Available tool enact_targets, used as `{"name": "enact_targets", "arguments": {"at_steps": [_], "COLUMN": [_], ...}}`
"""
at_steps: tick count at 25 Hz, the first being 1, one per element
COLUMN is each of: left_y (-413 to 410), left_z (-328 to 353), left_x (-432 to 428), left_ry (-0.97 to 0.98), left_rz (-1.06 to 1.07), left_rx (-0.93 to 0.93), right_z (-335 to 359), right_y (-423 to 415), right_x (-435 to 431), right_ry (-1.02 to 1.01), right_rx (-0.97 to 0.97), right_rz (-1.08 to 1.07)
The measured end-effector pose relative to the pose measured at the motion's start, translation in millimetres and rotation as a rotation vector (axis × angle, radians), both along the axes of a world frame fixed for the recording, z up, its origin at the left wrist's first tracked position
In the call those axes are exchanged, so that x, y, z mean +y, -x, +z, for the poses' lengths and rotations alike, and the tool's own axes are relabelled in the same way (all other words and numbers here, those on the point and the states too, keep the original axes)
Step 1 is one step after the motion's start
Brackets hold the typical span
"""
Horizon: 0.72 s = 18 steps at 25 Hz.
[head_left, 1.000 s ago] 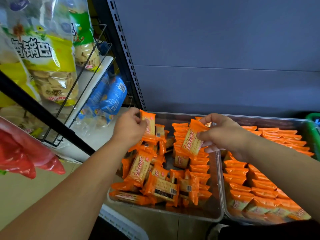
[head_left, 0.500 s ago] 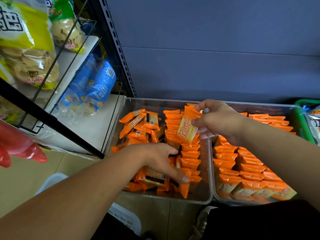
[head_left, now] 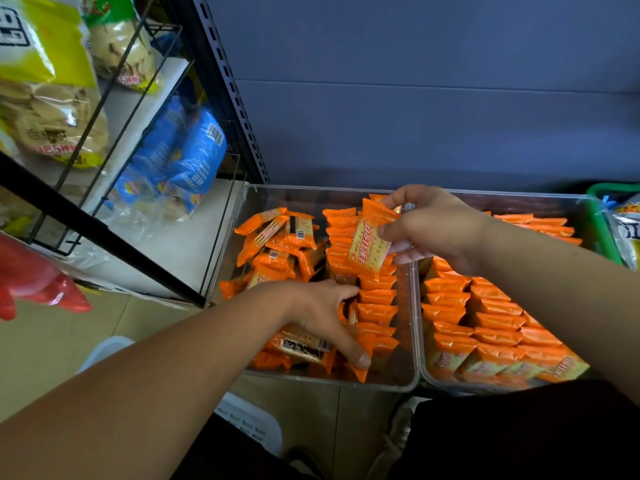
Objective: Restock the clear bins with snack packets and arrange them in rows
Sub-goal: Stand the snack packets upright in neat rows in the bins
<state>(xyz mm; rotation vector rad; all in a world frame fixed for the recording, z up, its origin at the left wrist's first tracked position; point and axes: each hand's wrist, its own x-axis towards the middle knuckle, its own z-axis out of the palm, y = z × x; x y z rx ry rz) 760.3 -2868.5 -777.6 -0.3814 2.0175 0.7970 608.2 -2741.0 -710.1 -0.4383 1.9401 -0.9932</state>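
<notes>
I judge the step in hand to be lining up the left bin [head_left: 322,382]: one row [head_left: 377,296] of orange packets stands on edge along its right side, while the rest lie in a loose heap [head_left: 277,252] on its left side. The right bin [head_left: 450,385], touching it, looks done, with its packets overlapped in tidy rows.

My right hand [head_left: 437,231] pinches one packet [head_left: 369,244] by its right edge, thumb on top and fingers beneath, and holds it tilted in the air above the far half of the row. My left hand [head_left: 322,314] is down in the near part of the left bin, fingers reaching over packets between the heap and the row. I cannot tell whether it grips one or only presses on them, because the back of the hand hides the fingers.

Next, I think the held packet needs turning on edge and slipping into the row, with the left hand steadying the neighbours so they do not topple. After that, the heap wants gathering into a second row.

The packet is a flat, crinkled orange foil wrap with crimped ends, printed with a pale square cracker and red lettering. It should be light and slippery, and easy to crush if squeezed.
</notes>
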Motion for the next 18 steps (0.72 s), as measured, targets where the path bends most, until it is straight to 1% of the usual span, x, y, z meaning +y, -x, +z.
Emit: {"name": "enact_targets", "arguments": {"at_steps": [3, 8, 10, 13, 15, 18], "left_y": [0.7, -8.1, -11.3, -13.7, -16.3, -19.2], "left_z": [5.7, 16.9, 21.7, 28.2, 26.8, 17.9], "left_x": [0.2, -7.9, -10.5, -18.5, -17.0, -2.7], "left_ry": [0.045, -0.006, -0.027, 0.008, 0.040, 0.117], "left_rz": [-0.026, -0.015, 0.001, 0.042, 0.046, -0.037], "left_rx": [-0.005, 0.075, 0.126, 0.225, 0.206, 0.174], "right_z": [1.9, 4.0, 4.2, 5.5, 7.1, 8.9], "right_y": [-0.1, 1.5, 0.8, 0.2, -1.3, -5.7], "right_x": [1.7, 4.0, 3.0, 2.3, 1.3, -1.2], "right_ry": [-0.003, -0.001, 0.002, 0.010, 0.011, 0.015], "right_rx": [0.004, -0.002, -0.008, -0.006, 0.003, 0.008], "right_rz": [0.009, 0.010, 0.016, 0.012, -0.002, 0.007]}}
